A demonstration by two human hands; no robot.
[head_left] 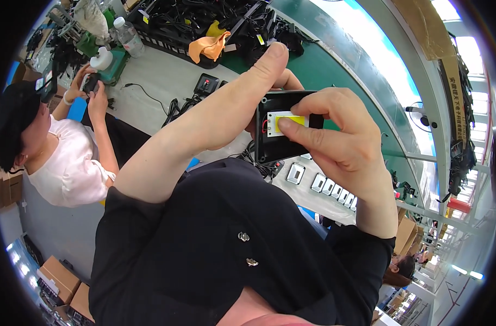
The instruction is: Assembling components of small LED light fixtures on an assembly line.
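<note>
In front of my chest my left hand (267,68) grips a square black plastic housing (269,151) from its left side, with the thumb raised and the other fingers partly hidden behind the housing. The housing's open face is turned up toward me. Inside it is a small white LED board (272,130) with a yellow panel and a thin red wire at its left end. My right hand (348,130) pinches this board between thumb and forefinger, at the housing's right side. Whether the board touches the housing floor cannot be told.
A black crate (166,48) of cables stands at the back, with an orange cloth (209,48) at its edge. White-framed rectangular parts (295,173) lie in a row beyond my right forearm. At left, a co-worker (68,168) handles a black part near a plastic bottle (128,38).
</note>
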